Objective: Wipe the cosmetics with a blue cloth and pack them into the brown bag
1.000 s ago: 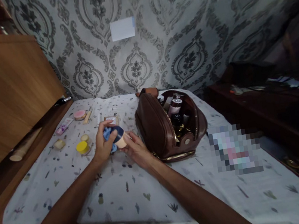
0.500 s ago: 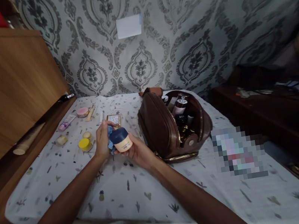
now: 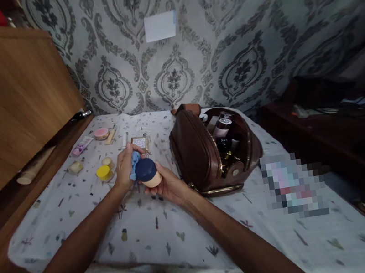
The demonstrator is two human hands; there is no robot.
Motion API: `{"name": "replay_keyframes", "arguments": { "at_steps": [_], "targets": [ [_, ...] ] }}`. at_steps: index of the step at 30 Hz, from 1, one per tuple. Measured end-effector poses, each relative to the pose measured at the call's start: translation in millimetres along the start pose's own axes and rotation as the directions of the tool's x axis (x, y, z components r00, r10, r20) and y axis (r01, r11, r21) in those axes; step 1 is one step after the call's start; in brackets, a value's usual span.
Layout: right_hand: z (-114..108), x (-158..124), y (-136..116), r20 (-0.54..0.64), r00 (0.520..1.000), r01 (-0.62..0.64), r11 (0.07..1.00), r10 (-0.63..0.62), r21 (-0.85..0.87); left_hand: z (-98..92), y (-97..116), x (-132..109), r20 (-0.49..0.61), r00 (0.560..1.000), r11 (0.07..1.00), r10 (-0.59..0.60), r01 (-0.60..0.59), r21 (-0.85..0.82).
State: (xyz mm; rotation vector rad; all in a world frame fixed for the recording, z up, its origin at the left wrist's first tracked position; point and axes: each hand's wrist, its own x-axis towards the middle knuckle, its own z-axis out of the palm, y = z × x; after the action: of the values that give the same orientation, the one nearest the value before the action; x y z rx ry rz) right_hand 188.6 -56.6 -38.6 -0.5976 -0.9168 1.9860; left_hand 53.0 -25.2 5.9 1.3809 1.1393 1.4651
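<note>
Head view: one jar (image 3: 150, 177), navy lid (image 3: 145, 167) upward and tipped slightly left, cream base toward the right palm. Squat in form, with no marked long axis; line from lid to base near upright. Held in right hand (image 3: 170, 185), thumb against the right side, fingers curled beneath the base. Opposite, to the left of the jar: left hand (image 3: 125, 166), fingers bunched around one wadded blue cloth (image 3: 135, 165). Cloth at the jar's left side, apparently touching; exact contact not certain. Chief relation: jar between the two hands, clear of the table cover (image 3: 163, 232), directly right of cloth and left hand, borne from right and below; right hand the nearer.

Outward to the right: one brown bag (image 3: 192, 153), open at the top, near right hand and apart from the jar. Inside, one pink bottle (image 3: 222, 129) and one black item (image 3: 223, 143) legible; full count of contents not possible.

Outward to the left and behind: three small pots, one yellow (image 3: 104, 173), one pale (image 3: 107, 162) just behind it, one cream (image 3: 76, 167) farther left; two tubes, one purple (image 3: 82, 146), one beige (image 3: 110, 137); one pink compact (image 3: 101, 133) beside the beige tube; one glittery palette (image 3: 139, 143) beyond left hand. Right of bag: one pixelated item (image 3: 294, 183), kind unreadable.
</note>
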Motion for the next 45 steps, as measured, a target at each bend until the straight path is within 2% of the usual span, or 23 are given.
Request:
{"name": "replay_keyframes", "arguments": {
  "at_steps": [2,4,6,9,11,13,15,16,18,19,21,22,23,25,26,28,31,33,36,39,42,43,45],
  "targets": [
    [1.2,-2.4,-1.8,-0.038,0.999,0.005,0.996,-0.008,-0.09,-1.4,0.5,1.7,0.055,0.998,0.998,-0.037,0.039,-0.041],
    [2.6,-4.7,-2.4,-0.139,0.987,0.043,0.962,-0.083,-0.271,-2.7,2.7,2.1,0.139,0.99,0.999,-0.02,0.024,-0.029],
    [3.5,-6.4,-1.6,-0.22,0.95,0.08,0.856,-0.22,-0.511,-3.5,6.6,0.2,0.234,0.97,0.996,0.068,-0.081,0.043],
    [2.0,-6.1,1.5,-0.225,0.875,0.114,0.634,-0.428,-0.764,-3.5,11.8,-6.4,0.373,0.896,0.937,0.239,-0.314,0.154],
    [-1.4,-3.5,4.1,-0.214,0.825,0.132,0.547,-0.523,-0.827,-2.7,12.2,-10.9,0.453,0.831,0.872,0.324,-0.448,0.198],
    [-5.7,-0.1,6.7,-0.209,0.786,0.158,0.515,-0.582,-0.842,-1.5,9.9,-14.0,0.503,0.769,0.787,0.394,-0.565,0.246],
    [-8.9,2.6,8.7,-0.206,0.757,0.193,0.514,-0.62,-0.836,-0.5,6.1,-15.2,0.518,0.733,0.7,0.442,-0.643,0.312],
    [-9.7,3.2,9.1,-0.204,0.751,0.21,0.52,-0.628,-0.828,-0.2,4.3,-14.9,0.508,0.731,0.672,0.455,-0.656,0.342],
    [-9.6,2.5,8.6,-0.194,0.746,0.244,0.532,-0.638,-0.811,-0.1,1.8,-13.1,0.455,0.769,0.688,0.449,-0.622,0.374],
    [-8.9,1.4,7.5,-0.183,0.745,0.261,0.533,-0.641,-0.805,-0.4,1.2,-11.5,0.416,0.809,0.737,0.414,-0.567,0.369],
    [-7.3,-1.6,4.5,-0.148,0.749,0.294,0.524,-0.646,-0.8,-1.0,1.0,-7.4,0.333,0.906,0.878,0.261,-0.367,0.308],
    [-6.6,-2.9,2.8,-0.129,0.749,0.308,0.513,-0.65,-0.801,-1.2,1.2,-5.0,0.304,0.941,0.94,0.149,-0.23,0.252],
    [-6.1,-3.8,1.3,-0.113,0.747,0.32,0.503,-0.656,-0.803,-1.5,1.5,-2.6,0.287,0.958,0.98,0.029,-0.084,0.182],
    [-5.7,-4.3,-0.8,-0.1,0.749,0.339,0.508,-0.655,-0.792,-2.2,2.3,2.3,0.283,0.944,0.985,-0.171,0.174,0.015],
    [-5.4,-3.9,-1.4,-0.106,0.758,0.347,0.535,-0.644,-0.771,-2.8,3.0,4.5,0.295,0.926,0.963,-0.234,0.263,-0.063],
    [-4.2,-2.9,-2.1,-0.139,0.801,0.351,0.646,-0.582,-0.678,-5.0,5.0,7.9,0.329,0.899,0.916,-0.29,0.36,-0.175],
    [0.1,-2.6,-3.0,-0.179,0.893,0.306,0.85,-0.412,-0.428,-9.0,9.2,9.9,0.382,0.876,0.878,-0.296,0.407,-0.253],
    [3.2,-3.2,-3.8,-0.18,0.932,0.269,0.933,-0.315,-0.24,-10.0,11.2,9.1,0.409,0.855,0.841,-0.318,0.453,-0.294],
    [4.9,-3.3,-4.9,-0.169,0.964,0.206,0.978,-0.207,-0.022,-6.5,10.1,5.9,0.413,0.85,0.805,-0.325,0.478,-0.351],
    [2.9,-1.4,-5.8,-0.172,0.98,0.121,0.985,-0.1,0.121,0.9,3.5,1.3,0.333,0.902,0.844,-0.274,0.391,-0.367],
    [1.1,0.3,-5.7,-0.184,0.982,0.067,0.985,-0.037,0.157,6.2,-4.5,-3.0,0.217,0.968,0.938,-0.126,0.188,-0.292],
    [0.9,0.5,-5.1,-0.188,0.981,0.063,0.99,-0.038,0.128,6.6,-6.4,-3.9,0.197,0.977,0.958,-0.08,0.13,-0.257],
    [1.1,0.1,-3.2,-0.201,0.976,0.09,0.996,-0.087,0.005,5.7,-8.4,-4.6,0.186,0.981,0.976,-0.051,0.089,-0.201]
  ]
}}
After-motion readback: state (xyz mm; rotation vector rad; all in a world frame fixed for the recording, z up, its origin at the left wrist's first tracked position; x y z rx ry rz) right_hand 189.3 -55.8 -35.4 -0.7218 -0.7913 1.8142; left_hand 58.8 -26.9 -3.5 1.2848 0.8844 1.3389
